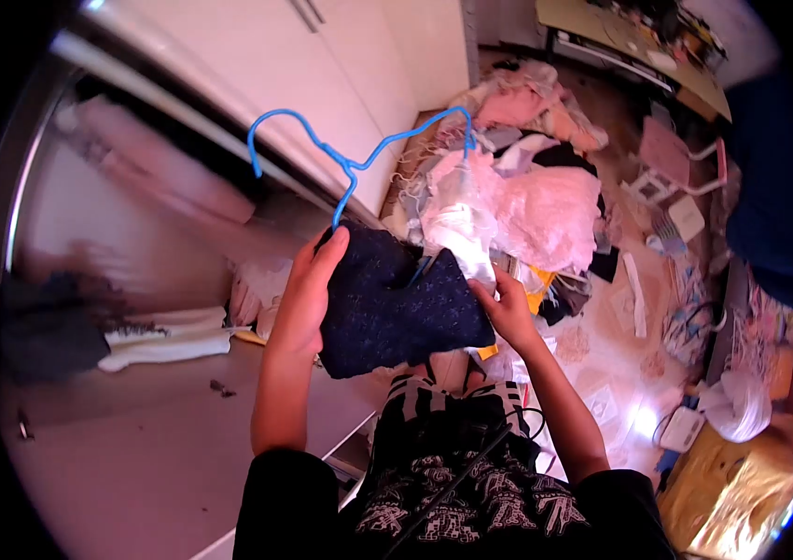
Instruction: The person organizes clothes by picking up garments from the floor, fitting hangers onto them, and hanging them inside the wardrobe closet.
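A dark navy garment (396, 313) with a fine pattern is held up in front of me between both hands. My left hand (308, 289) is closed on its left side, the thumb lying over the front. My right hand (508, 306) pinches the cloth at its right edge. A blue clothes hanger (352, 164) sticks out above the garment, its lower end passing down beside my left thumb. A short bit of blue also shows at the notch in the cloth. Whether my left fingers touch the hanger is hidden.
Heaped clothes (546, 210) cover the floor ahead. An open wardrobe compartment (135, 233) at left holds a white folded cloth (168, 338) and dark clothing (51, 327). At right stand a pink chair (672, 154), a desk (620, 42) and a golden box (737, 495).
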